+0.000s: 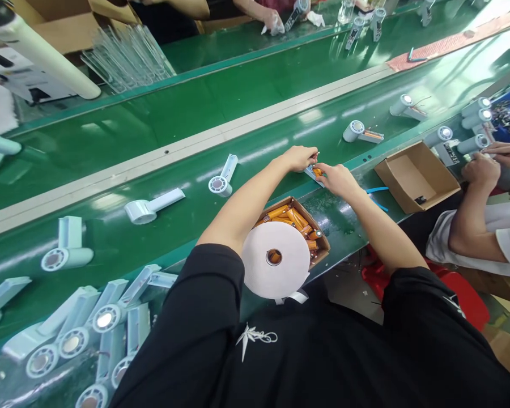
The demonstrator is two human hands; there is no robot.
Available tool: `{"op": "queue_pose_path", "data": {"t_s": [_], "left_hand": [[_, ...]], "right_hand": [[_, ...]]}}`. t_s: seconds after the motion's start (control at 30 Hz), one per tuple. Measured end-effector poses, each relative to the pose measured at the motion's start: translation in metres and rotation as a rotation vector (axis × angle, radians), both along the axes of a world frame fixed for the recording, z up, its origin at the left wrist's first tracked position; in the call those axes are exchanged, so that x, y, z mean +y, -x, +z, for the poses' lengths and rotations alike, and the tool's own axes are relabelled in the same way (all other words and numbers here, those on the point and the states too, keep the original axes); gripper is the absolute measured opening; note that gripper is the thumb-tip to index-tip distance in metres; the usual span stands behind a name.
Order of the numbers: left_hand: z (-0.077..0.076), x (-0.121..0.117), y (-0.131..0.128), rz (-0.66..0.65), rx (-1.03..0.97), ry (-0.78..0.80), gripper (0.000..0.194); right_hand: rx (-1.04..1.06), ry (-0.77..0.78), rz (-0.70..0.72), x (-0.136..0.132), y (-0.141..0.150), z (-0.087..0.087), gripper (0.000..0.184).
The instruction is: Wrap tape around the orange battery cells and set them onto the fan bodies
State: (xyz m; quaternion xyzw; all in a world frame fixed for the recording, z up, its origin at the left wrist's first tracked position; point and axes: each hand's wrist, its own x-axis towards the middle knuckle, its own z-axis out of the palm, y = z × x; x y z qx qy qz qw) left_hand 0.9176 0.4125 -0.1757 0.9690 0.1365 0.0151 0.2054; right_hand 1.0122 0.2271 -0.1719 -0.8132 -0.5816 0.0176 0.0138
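My left hand (300, 158) is closed, its fingertips pinched at the upper end of a light-blue fan handle (315, 177); what they pinch is too small to make out. My right hand (339, 179) is closed on an orange battery (318, 171) at that handle, thumb and fingers partly covering it. Both hands meet over the near edge of the green conveyor belt. The fan's head is hidden behind my hands. Below them stands a cardboard box (325, 255) of orange wrapped batteries (296, 216). A large roll of white tape (259, 258) overlaps this box.
Light-blue handheld fans (221, 184) lie along the green belt (187, 164), with a pile (74, 340) at lower left. To the right are an open cardboard box (416, 170), blue strips (378, 190) and a co-worker's hands (482, 170). Another person's hand (273, 21) works across the belt.
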Motion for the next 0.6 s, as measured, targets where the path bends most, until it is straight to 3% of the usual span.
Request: {"op": "queue_pose_path", "data": {"t_s": [0.2, 0.3, 0.4, 0.47, 0.53, 0.6], "left_hand": [[0.011, -0.015, -0.007, 0.108, 0.029, 0.0, 0.028], [0.028, -0.027, 0.017, 0.204, 0.0, -0.005, 0.039], [0.043, -0.05, 0.084, 0.222, -0.123, 0.0, 0.057], [0.042, -0.075, 0.15, 0.099, -0.167, 0.008, 0.059], [0.029, -0.106, 0.227, -0.106, -0.125, 0.051, 0.048], [0.009, -0.14, 0.308, -0.317, -0.106, 0.079, 0.066]], "right_hand": [[-0.079, 0.145, 0.064, 0.024, -0.008, 0.007, 0.054], [0.06, -0.064, 0.128, 0.004, -0.019, 0.016, 0.055], [0.26, -0.4, 0.076, -0.049, -0.014, 0.016, 0.048], [0.407, -0.528, 0.026, -0.094, 0.003, 0.009, 0.037], [0.498, -0.583, -0.001, -0.14, 0.032, -0.004, 0.028], [0.536, -0.576, -0.007, -0.184, 0.068, -0.018, 0.024]]}}
